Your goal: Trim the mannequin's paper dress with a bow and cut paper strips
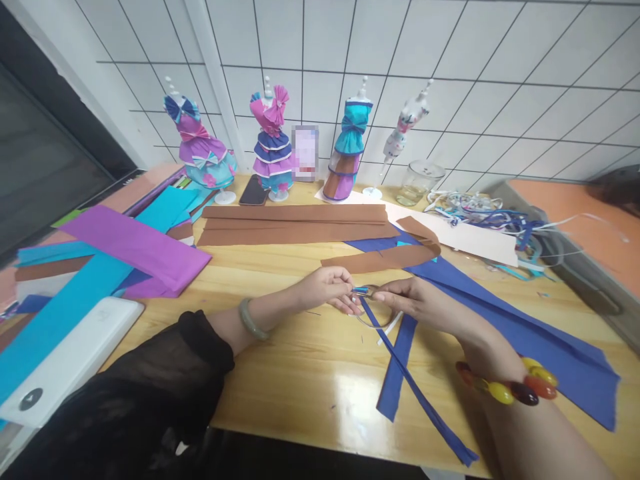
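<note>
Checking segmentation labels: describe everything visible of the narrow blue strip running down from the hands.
The narrow blue strip looks like matte cloth, folded lengthwise, with an uneven lower end. It slants from between the left grip and right grip toward the front edge of the table, crossing over a wider blue strip. What pinches its upper end can't be made out.

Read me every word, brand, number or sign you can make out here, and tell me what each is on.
No text can be read for certain.
White device: mark on its dark round badge and faint mark, too small.
Pale upright panel: pixelated.
Dark strip at left: pale marks, blurred.
</note>
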Demonstrator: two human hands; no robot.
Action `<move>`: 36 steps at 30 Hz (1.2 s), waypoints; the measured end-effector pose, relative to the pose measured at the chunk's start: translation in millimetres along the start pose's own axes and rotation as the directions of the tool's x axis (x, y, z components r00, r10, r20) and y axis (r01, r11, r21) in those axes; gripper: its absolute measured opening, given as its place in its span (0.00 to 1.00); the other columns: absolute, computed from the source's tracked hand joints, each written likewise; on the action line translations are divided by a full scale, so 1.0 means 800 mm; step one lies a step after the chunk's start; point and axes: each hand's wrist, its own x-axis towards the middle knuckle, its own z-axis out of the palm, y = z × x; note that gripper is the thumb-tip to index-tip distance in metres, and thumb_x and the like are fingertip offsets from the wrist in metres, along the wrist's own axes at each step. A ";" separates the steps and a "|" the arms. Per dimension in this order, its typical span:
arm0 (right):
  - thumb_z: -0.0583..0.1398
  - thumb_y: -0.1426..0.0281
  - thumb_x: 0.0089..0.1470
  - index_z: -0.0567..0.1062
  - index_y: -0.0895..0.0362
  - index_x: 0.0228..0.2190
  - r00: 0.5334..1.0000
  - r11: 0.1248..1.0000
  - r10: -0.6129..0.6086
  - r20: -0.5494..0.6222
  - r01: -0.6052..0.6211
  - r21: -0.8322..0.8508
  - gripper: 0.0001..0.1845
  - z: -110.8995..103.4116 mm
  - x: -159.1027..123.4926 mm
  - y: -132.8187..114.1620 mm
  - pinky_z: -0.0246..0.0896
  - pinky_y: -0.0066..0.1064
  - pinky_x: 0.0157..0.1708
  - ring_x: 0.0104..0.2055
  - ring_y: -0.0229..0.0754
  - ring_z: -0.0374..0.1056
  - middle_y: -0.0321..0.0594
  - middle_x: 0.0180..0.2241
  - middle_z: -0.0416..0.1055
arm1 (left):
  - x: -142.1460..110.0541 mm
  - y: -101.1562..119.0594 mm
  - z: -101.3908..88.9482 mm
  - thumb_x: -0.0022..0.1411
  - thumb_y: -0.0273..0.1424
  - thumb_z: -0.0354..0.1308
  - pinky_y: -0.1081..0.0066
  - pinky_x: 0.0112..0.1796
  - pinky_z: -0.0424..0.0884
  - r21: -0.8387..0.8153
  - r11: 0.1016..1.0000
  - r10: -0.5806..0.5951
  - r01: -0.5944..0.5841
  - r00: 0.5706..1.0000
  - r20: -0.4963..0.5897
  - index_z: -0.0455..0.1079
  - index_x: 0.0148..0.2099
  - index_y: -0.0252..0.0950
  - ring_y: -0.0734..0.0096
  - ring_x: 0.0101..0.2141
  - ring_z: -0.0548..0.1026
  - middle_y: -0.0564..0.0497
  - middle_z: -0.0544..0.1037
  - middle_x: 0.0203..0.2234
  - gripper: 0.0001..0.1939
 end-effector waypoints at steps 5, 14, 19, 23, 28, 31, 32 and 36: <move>0.54 0.52 0.53 0.71 0.58 0.23 0.999 0.999 -0.006 0.048 0.004 0.041 0.22 0.001 0.001 0.002 0.42 0.25 0.22 0.23 0.32 0.45 0.31 0.20 0.55 | -0.002 0.002 0.001 0.48 0.45 0.63 0.63 0.35 0.73 0.055 0.998 -0.021 0.019 0.999 0.049 0.60 0.34 0.32 0.63 0.30 0.78 0.43 0.77 0.28 0.23; 0.54 0.51 0.52 0.74 0.58 0.26 0.999 0.999 -0.032 0.025 0.031 0.044 0.23 0.005 0.006 0.003 0.47 0.26 0.24 0.24 0.33 0.48 0.32 0.21 0.58 | -0.002 0.000 -0.001 0.50 0.44 0.61 0.65 0.34 0.73 0.067 0.997 -0.029 0.025 0.997 0.074 0.60 0.35 0.33 0.65 0.29 0.78 0.44 0.77 0.28 0.21; 0.53 0.51 0.52 0.72 0.59 0.24 1.000 1.000 -0.018 0.026 0.018 0.015 0.24 0.005 0.007 0.006 0.44 0.26 0.22 0.22 0.32 0.45 0.31 0.19 0.55 | -0.003 -0.001 -0.002 0.52 0.45 0.60 0.65 0.34 0.73 0.082 0.997 -0.019 0.012 0.996 0.083 0.59 0.35 0.33 0.65 0.30 0.78 0.44 0.77 0.29 0.21; 0.54 0.52 0.52 0.71 0.59 0.23 0.999 1.000 -0.024 0.028 0.024 0.007 0.22 0.005 0.007 0.006 0.43 0.26 0.22 0.23 0.32 0.45 0.31 0.19 0.54 | -0.003 -0.002 -0.003 0.53 0.45 0.59 0.65 0.34 0.73 0.109 0.994 -0.024 0.015 0.996 0.085 0.59 0.35 0.33 0.66 0.30 0.78 0.43 0.77 0.29 0.20; 0.54 0.54 0.53 0.75 0.58 0.28 0.998 0.999 -0.037 0.046 0.036 0.019 0.21 0.003 0.004 0.002 0.48 0.26 0.24 0.24 0.33 0.50 0.33 0.22 0.61 | -0.003 -0.003 -0.003 0.52 0.46 0.59 0.64 0.34 0.73 0.126 0.992 -0.043 0.032 0.996 0.081 0.59 0.35 0.34 0.64 0.30 0.78 0.44 0.77 0.28 0.21; 0.54 0.54 0.53 0.75 0.58 0.28 0.996 0.999 -0.050 0.068 0.049 0.020 0.21 0.002 0.003 -0.001 0.49 0.26 0.24 0.24 0.33 0.50 0.33 0.22 0.61 | -0.002 -0.002 -0.002 0.53 0.47 0.58 0.65 0.33 0.73 0.151 0.988 -0.047 0.034 0.995 0.083 0.59 0.35 0.34 0.63 0.30 0.78 0.44 0.77 0.26 0.21; 0.54 0.54 0.54 0.74 0.58 0.27 0.996 0.998 -0.057 0.073 0.055 0.020 0.21 0.002 0.003 0.000 0.48 0.26 0.24 0.24 0.33 0.49 0.33 0.22 0.60 | -0.002 -0.002 -0.002 0.53 0.47 0.57 0.66 0.32 0.73 0.155 0.987 -0.049 0.035 0.995 0.085 0.59 0.35 0.33 0.63 0.30 0.78 0.44 0.77 0.26 0.21; 0.53 0.53 0.54 0.71 0.59 0.24 0.997 0.999 -0.049 0.064 0.048 0.008 0.22 0.003 0.004 0.006 0.45 0.26 0.22 0.24 0.33 0.45 0.32 0.20 0.54 | -0.002 -0.002 -0.001 0.54 0.46 0.57 0.67 0.31 0.73 0.144 0.989 -0.045 0.032 0.995 0.089 0.59 0.36 0.33 0.63 0.29 0.78 0.42 0.77 0.28 0.21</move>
